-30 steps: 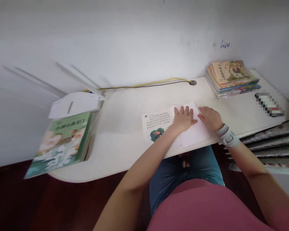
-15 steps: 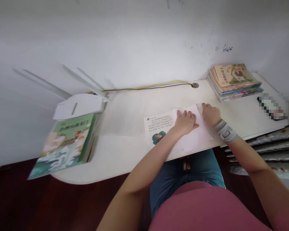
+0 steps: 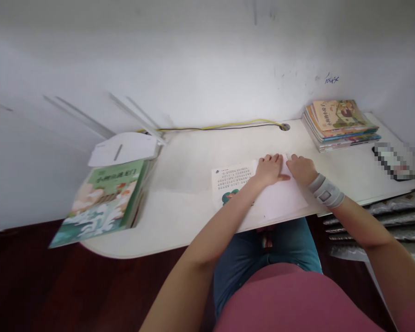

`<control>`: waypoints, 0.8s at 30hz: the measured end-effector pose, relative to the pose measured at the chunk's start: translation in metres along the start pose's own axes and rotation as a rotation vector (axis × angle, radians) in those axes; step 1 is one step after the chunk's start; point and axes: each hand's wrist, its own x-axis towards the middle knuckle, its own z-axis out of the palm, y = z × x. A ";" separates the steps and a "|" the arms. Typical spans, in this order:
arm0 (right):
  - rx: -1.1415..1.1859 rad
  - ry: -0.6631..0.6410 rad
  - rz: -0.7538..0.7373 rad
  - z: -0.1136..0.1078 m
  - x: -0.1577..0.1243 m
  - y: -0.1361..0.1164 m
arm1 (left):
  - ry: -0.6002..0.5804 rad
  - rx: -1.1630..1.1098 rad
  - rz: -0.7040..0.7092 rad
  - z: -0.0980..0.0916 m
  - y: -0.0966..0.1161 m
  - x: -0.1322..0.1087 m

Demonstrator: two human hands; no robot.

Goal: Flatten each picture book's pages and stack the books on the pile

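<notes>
White desk (image 3: 180, 203) against white wall (image 3: 210, 69). Near the front edge, resting the left hand (image 3: 269, 170), thumb apart, on a pale pink sheet (image 3: 280, 198) beside an illustrated page (image 3: 233, 177). Curling the right hand (image 3: 301, 170) at the sheet's far right corner, impossible to tell whether gripping. Farther right, stacked picture books (image 3: 342, 124).

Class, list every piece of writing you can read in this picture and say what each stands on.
"小鲤鱼跳龙门": green book, at left; its middle characters are soft.
Top book of the right stack: sideways title, too blurred to read surely.
Open book's printed page: lines too small to read.
Wall: blue handwriting, not legible.
Phone: pixelated, nothing readable.
</notes>
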 end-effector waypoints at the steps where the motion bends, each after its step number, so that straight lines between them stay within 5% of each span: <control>1: -0.005 -0.002 -0.003 0.000 0.000 -0.001 | 0.022 -0.007 0.002 0.002 0.000 -0.001; 15: 0.013 0.101 0.112 0.005 0.012 0.000 | 0.266 -0.016 0.052 -0.005 0.001 0.009; 24: 0.068 0.081 0.186 0.001 0.013 0.004 | 0.215 -0.080 0.012 -0.002 -0.005 0.022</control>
